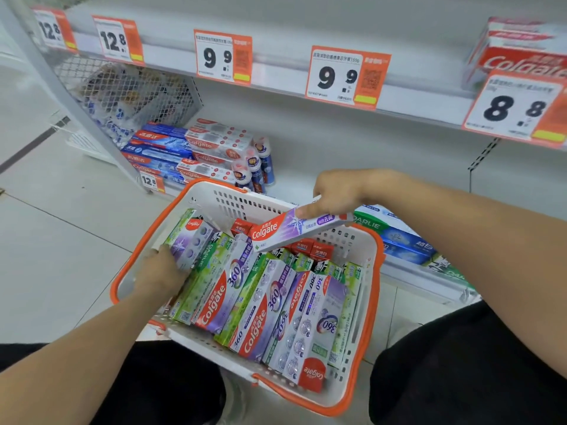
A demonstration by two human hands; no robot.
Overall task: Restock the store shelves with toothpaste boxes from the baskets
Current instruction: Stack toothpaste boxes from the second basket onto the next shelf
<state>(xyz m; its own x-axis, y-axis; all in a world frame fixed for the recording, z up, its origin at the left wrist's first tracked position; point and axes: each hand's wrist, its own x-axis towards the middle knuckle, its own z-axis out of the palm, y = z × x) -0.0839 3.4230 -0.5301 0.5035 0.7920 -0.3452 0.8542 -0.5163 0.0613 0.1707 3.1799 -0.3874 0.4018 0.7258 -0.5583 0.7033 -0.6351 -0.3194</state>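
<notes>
A white basket with an orange rim (372,271) sits on the floor between my knees, packed with several Colgate and Darlie toothpaste boxes (260,305). My right hand (334,191) holds a purple Colgate box (288,230) above the basket's far side, fingers curled round its right end. My left hand (162,268) reaches into the basket's left side and grips a purple Colgate box (188,240) that stands tilted there. The bottom shelf (294,185) lies just beyond the basket.
Blue and white Colgate boxes (184,148) and small bottles (257,164) are stacked at the bottom shelf's left. Darlie boxes (399,237) lie on its right. The upper shelf edge carries orange price tags (346,76) and a Colgate stack (521,53) at far right. A mesh side basket (122,90) hangs left.
</notes>
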